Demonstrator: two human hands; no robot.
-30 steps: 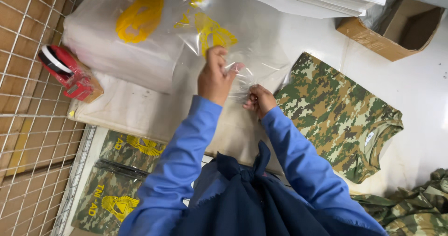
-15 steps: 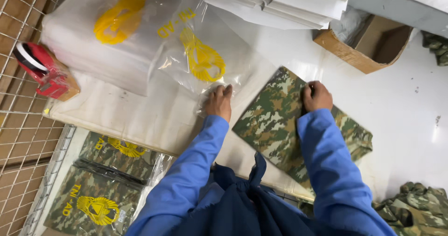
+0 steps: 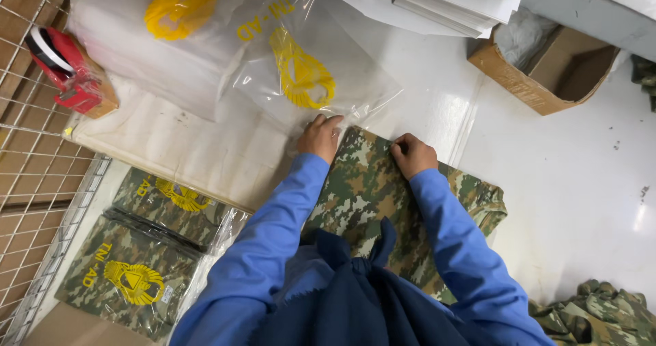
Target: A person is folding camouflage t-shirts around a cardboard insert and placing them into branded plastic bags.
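Now both hands grip the far edge of the folded camouflage garment point(image 3: 369, 189) lying on the white surface point(image 3: 574, 182): left hand point(image 3: 320, 138) at the clear bag's point(image 3: 307, 72) mouth, right hand point(image 3: 412, 154) pinching cloth. Keeping the fold flat and square should help. Sleeves hide the garment's near part; fingertips are unclear.

Folded camouflage garment point(image 3: 383, 202), green, brown and tan blotches, lying flat on the white table point(image 3: 560, 182), its top edge just at the mouth of the clear plastic bag point(image 3: 307, 72). Bag flat and shiny, printed with a yellow emblem, stretching away from the garment's top edge and partly overlapping a stack of like bags. Garment's near part hidden under blue sleeves and dark cloth
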